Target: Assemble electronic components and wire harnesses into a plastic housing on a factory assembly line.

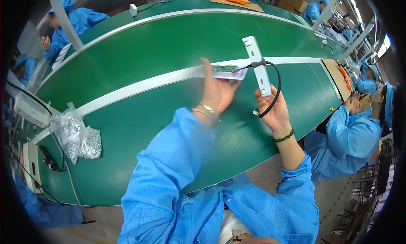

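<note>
My left hand [218, 92] supports a shallow white plastic housing [235, 76] from below, its thumb standing up at the left end. Inside the housing lies a green circuit board [225, 68], with thin red, blue and dark wires at its right end. Just to the right, my right hand [275, 111] grips the lower end of a long white plastic cover [253, 54], raised on end. A black cable [279, 81] runs from a dark grommet at the cover's middle and loops down past my fingers. It ends in a small white connector [256, 113].
A clear bag of small shiny parts [82, 136] lies on the green bench [139, 155] at left, near a black-handled tool [50, 159] and loose cables. A white rail [139, 87] crosses the bench. A co-worker in blue [347, 138] sits close at right, by an orange tool [344, 77] on cardboard.
</note>
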Demonstrator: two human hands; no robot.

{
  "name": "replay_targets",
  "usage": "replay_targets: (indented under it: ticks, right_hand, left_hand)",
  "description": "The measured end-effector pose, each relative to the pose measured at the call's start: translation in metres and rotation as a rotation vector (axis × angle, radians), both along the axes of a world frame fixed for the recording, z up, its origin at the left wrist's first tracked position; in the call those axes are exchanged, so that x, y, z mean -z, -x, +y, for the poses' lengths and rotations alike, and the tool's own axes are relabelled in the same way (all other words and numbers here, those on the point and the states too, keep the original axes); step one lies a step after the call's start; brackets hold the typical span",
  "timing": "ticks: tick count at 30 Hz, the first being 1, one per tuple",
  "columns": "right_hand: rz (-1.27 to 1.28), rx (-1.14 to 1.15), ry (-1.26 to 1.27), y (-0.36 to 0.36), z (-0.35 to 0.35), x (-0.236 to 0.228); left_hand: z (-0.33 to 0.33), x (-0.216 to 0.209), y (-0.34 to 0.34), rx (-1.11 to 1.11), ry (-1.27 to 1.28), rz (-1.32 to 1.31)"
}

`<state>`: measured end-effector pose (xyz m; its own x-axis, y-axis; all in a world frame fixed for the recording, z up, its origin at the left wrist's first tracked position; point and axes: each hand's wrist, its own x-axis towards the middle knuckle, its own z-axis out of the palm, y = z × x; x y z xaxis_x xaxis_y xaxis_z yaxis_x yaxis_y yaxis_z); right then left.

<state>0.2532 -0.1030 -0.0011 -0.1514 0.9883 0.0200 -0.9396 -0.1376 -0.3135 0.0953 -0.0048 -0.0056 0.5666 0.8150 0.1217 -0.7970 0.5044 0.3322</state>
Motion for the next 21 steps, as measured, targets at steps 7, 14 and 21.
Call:
replay_targets:
  ticks: [7, 14, 21]
  right_hand:
    - [-0.126, 0.032, 0.106, -0.011, -0.011, 0.018]
    - [-1.16, 0.239, 0.196, -0.031, -0.038, -0.016]
    - [-2.055, 0.973, -0.134, -0.006, -0.071, -0.051]
  left_hand:
    - [0.026, 0.016, 0.024, -0.435, -0.4, 0.66]
    - [0.013, 0.013, 0.022, -0.534, -0.755, 0.985]
    - [0.009, 0.001, 0.018, -0.441, -0.82, 1.001]
